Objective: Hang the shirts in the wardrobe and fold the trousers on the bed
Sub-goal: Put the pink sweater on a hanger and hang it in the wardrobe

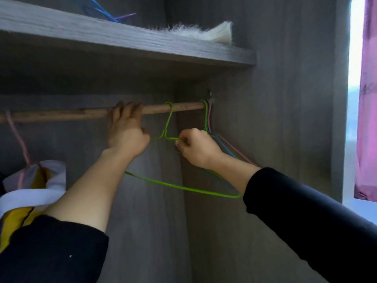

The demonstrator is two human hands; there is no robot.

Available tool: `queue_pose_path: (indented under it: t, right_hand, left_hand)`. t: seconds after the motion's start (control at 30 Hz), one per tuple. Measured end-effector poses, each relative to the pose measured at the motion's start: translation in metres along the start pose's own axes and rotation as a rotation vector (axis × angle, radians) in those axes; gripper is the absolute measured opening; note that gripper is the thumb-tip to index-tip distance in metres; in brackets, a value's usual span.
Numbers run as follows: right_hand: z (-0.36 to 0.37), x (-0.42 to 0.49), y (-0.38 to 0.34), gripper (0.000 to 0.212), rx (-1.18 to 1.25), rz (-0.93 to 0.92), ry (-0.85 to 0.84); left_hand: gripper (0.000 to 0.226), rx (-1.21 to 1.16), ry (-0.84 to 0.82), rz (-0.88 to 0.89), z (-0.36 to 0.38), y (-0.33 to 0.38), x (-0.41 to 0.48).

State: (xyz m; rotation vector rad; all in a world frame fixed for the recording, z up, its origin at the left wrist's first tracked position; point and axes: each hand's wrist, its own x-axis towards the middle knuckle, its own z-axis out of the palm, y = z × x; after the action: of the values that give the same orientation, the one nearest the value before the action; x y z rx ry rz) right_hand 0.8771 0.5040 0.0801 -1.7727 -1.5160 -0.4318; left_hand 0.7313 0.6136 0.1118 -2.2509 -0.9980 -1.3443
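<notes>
A wooden rail (61,115) runs across the grey wardrobe. My left hand (126,129) grips the rail from below, fingers curled over it. A green wire hanger (183,187) hangs by its hook from the rail just right of that hand. My right hand (195,148) pinches the green hanger's upper wire near its neck. At the rail's right end hang more wire hangers (224,144), green, blue and pink. At the left, a white and yellow shirt (30,190) hangs on a pink hanger (19,139).
A grey shelf (142,43) sits above the rail, carrying a white furry item (200,32) and blue and purple hangers (106,12). The wardrobe's side panel (285,99) stands close on the right. A window with a pink curtain (367,99) lies beyond.
</notes>
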Motion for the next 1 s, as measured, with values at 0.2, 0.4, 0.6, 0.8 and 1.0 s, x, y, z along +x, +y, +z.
queue_pose_path:
  t: [0.2, 0.4, 0.6, 0.8, 1.0]
  right_hand:
    - [-0.016, 0.006, -0.022, 0.021, -0.179, 0.011, 0.071]
    - [-0.019, -0.020, -0.044, 0.019, -0.207, 0.079, 0.119]
    - [-0.024, -0.088, -0.036, 0.007, 0.032, 0.351, 0.062]
    - [-0.059, -0.179, -0.012, 0.019, 0.231, 0.484, 0.012]
    - [-0.109, -0.299, 0.024, 0.045, 0.282, 0.563, -0.016]
  left_hand:
    - [0.068, -0.126, 0.010, -0.017, -0.006, -0.001, -0.013]
    - [0.063, -0.134, -0.002, -0.014, -0.023, -0.009, -0.023]
    - [0.059, -0.198, -0.085, -0.028, -0.022, 0.016, -0.059]
    - [0.049, -0.443, -0.136, 0.017, -0.010, 0.074, -0.125]
    - [0.040, -0.631, -0.213, -0.017, -0.020, 0.167, -0.224]
